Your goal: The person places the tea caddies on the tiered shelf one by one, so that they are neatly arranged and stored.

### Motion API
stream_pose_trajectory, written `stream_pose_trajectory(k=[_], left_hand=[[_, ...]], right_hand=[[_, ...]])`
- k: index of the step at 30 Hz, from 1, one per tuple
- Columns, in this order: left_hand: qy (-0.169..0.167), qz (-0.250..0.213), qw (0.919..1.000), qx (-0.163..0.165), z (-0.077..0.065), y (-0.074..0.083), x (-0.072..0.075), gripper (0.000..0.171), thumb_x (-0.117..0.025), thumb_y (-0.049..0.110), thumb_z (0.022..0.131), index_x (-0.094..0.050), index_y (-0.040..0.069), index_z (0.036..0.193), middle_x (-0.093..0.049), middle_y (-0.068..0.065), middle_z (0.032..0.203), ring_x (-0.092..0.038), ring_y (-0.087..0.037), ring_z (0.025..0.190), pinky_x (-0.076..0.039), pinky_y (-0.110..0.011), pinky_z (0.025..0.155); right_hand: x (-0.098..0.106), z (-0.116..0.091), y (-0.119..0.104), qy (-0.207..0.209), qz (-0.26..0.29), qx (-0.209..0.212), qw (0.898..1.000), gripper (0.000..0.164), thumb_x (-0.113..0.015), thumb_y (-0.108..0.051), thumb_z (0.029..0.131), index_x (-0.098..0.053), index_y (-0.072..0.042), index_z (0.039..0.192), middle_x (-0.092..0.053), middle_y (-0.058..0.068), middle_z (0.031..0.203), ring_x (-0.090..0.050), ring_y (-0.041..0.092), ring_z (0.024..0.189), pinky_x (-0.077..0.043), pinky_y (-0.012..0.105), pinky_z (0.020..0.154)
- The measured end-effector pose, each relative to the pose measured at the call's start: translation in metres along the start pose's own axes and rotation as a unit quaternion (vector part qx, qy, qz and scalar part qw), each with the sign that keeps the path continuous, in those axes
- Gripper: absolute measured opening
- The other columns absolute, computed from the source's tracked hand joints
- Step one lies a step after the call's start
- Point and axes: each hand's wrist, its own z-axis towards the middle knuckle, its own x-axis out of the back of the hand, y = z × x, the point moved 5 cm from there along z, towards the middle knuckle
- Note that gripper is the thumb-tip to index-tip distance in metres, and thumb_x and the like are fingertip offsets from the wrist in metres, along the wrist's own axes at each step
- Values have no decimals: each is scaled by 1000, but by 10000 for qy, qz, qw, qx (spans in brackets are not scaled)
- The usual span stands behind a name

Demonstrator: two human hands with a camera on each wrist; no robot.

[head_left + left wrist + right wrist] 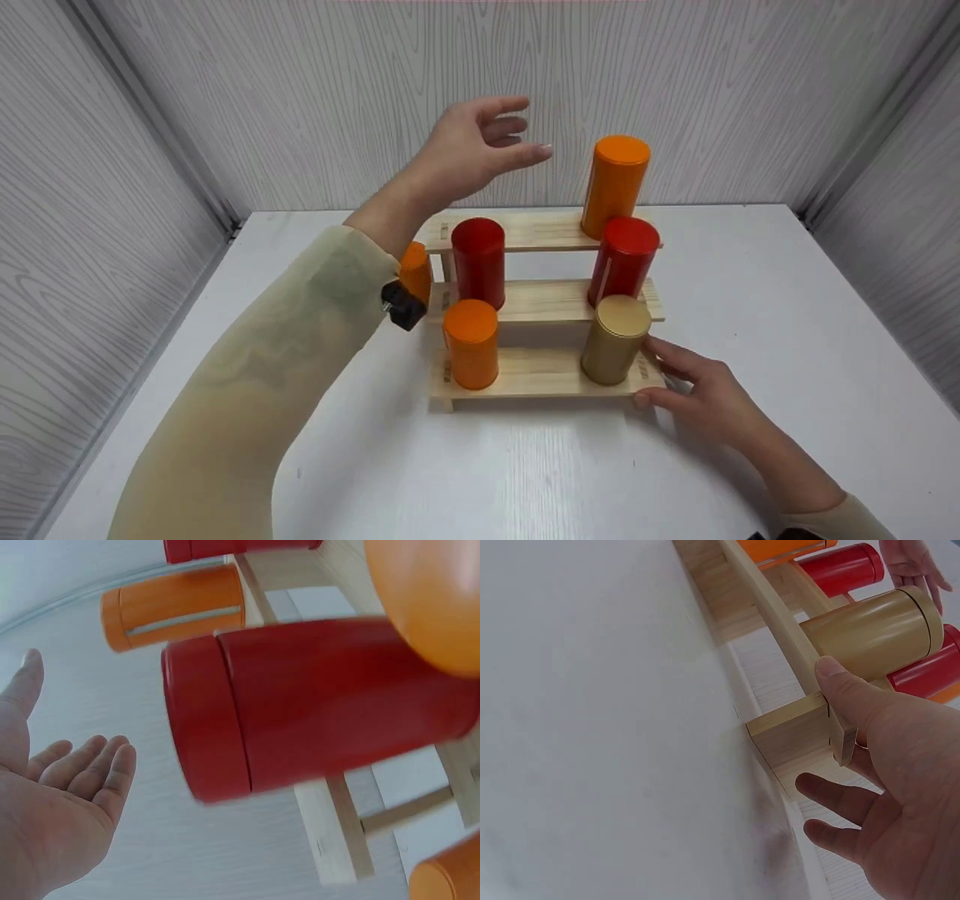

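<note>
A three-tier wooden rack (540,384) holds several cylindrical cans. On its top tier an orange can (616,187) stands at the right. Two red cans, one left (478,264) and one right (624,261), occupy the middle tier. Below, an orange can (471,345) stands left and a gold can (616,341) right. My left hand (476,146) hovers above the rack's upper left, fingers loosely bent, thumb apart, nothing held. With thumb and forefinger my right hand (907,757) pinches the right end of the bottom tier beside the gold can, its other fingers off the wood.
Partly hidden behind my left wrist is another orange can (415,274), left of the rack. The rack stands on a white table (540,472). Grey wood-grain panels (337,97) enclose the table at the back and both sides.
</note>
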Motion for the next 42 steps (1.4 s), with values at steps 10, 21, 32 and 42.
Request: stream_pose_trajectory(k=[10, 21, 32, 42], left_hand=[[503, 191, 9984, 172, -17, -24, 48, 77, -80, 41, 95, -46, 24, 162, -54, 3, 158, -53, -11, 143, -46, -28, 114], [820, 75, 9944, 657, -33, -59, 82, 74, -79, 39, 97, -46, 24, 162, -54, 0, 159, -52, -15, 144, -43, -35, 118], [1108, 132, 9870, 1157, -53, -104, 111, 78, -79, 44, 96, -44, 24, 163, -53, -3, 160, -51, -20, 146, -40, -42, 121], [1138, 243, 9843, 1330, -68, -140, 124, 82, -78, 44, 97, -40, 19, 165, -49, -8, 163, -50, -25, 147, -41, -44, 120]], right_hand=[[0, 0, -2, 27, -90, -16, 10000, 87, -90, -37, 86, -50, -13, 159, -52, 12, 159, -57, 36, 139, -53, 49, 106], [-1, -2, 0, 21, -38, -49, 10000, 87, -90, -36, 86, -50, -11, 159, -52, 13, 158, -57, 36, 139, -53, 50, 106], [-4, -3, -2, -59, -92, -195, 9998, 88, -90, -39, 86, -49, -13, 160, -51, 12, 159, -58, 37, 138, -52, 52, 106], [-4, -5, -2, -87, -20, -261, 9996, 91, -90, -42, 85, -48, -13, 160, -50, 11, 160, -56, 37, 140, -51, 53, 108]])
